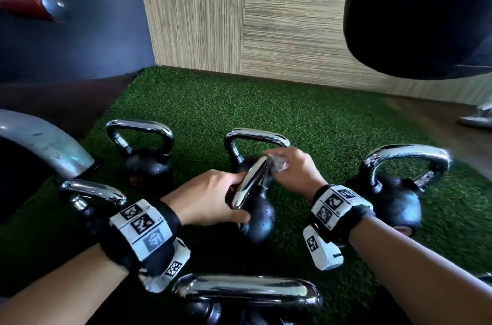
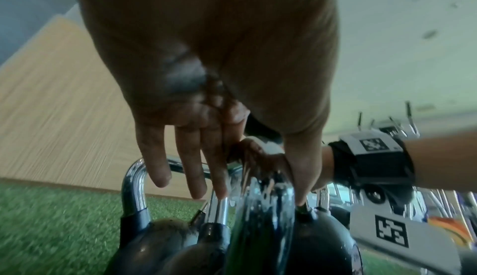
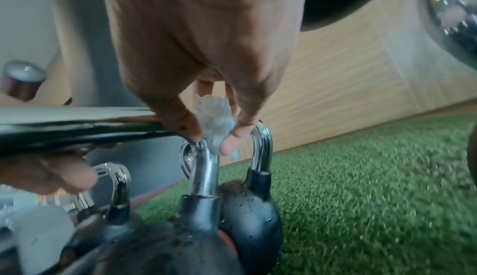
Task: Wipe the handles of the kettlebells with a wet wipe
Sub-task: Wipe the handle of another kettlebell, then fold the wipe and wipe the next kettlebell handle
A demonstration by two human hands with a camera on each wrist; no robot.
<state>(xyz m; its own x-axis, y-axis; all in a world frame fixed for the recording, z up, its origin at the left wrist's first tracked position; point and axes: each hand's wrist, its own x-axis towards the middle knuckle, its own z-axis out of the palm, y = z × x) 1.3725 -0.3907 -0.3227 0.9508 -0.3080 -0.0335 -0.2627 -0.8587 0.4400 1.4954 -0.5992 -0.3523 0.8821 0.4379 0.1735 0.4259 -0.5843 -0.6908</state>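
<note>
Several black kettlebells with chrome handles stand on green turf [image 1: 306, 117]. The middle kettlebell [image 1: 259, 220] is tilted. My left hand [image 1: 234, 199] grips its chrome handle [image 1: 251, 181], fingers curled under the bar and thumb down on the ball. My right hand [image 1: 290, 170] pinches a crumpled wet wipe [image 1: 279, 165] against the far end of that handle. In the right wrist view the wet wipe [image 3: 214, 120] sits between thumb and fingertip at the bend where the handle [image 3: 77, 124] turns down. The left hand [image 2: 232, 177] straddles the wet, shiny bar.
More kettlebells stand back left [image 1: 145, 159], behind the centre [image 1: 255, 138], right [image 1: 394, 191], near left [image 1: 90, 191] and at the front [image 1: 247, 292]. A grey curved metal frame [image 1: 45, 143] is at left. A black punching bag [image 1: 420, 13] hangs upper right before a wood wall [image 1: 266, 18].
</note>
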